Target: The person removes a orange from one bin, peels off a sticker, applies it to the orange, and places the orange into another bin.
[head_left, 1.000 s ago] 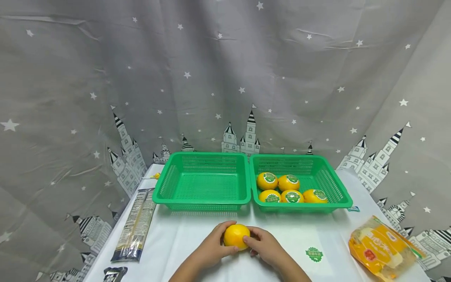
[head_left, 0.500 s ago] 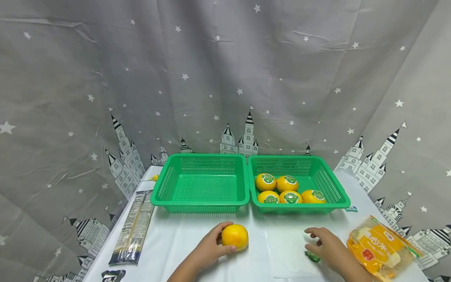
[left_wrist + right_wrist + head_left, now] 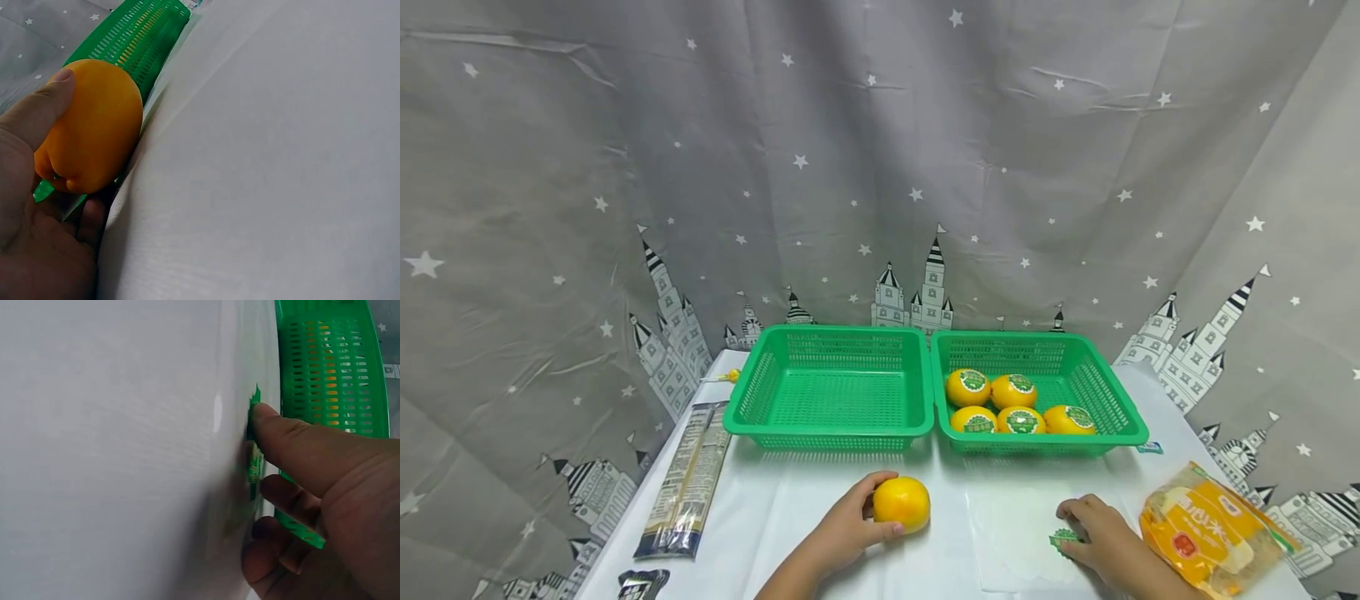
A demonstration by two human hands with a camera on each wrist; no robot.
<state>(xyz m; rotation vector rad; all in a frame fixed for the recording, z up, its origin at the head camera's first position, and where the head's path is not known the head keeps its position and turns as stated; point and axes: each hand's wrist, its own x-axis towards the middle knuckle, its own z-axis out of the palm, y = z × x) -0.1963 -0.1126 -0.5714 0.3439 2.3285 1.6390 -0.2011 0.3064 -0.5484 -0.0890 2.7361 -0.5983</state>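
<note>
Orange fruit (image 3: 901, 502) sits on the white table (image 3: 820, 500) just in front of the gap between the two baskets, and your left hand (image 3: 847, 531) cups it from the left side: the thumb lies over its top and the fingers curl beneath, as the left wrist view shows with the thumb tip pressed on the peel (image 3: 94, 128). Your forearm comes up from the bottom edge, angled toward the fruit. Further left, near the table's edge, a long clear packet (image 3: 687, 479) lies lengthwise, with a dark packet (image 3: 643, 582) just below it at the frame's bottom. Behind the fruit stand the left green basket (image 3: 831, 433) and the right green basket (image 3: 1120, 400), touching side by side; five stickered oranges (image 3: 1011, 404) lie in the right one, grouped toward its left and front. To the right of the fruit, well apart from it, your right hand (image 3: 1093, 533) rests low on the table with its fingers curled, the thumb tip pressing the edge of a green sticker (image 3: 1060, 537) that lies on a clear sheet (image 3: 1007, 533); the right wrist view shows thumb (image 3: 294, 440) and fingers closing on the sticker (image 3: 254, 462), though whether it has lifted you cannot tell. Just beside that hand, further right, lies an orange snack bag (image 3: 1213, 525).
</note>
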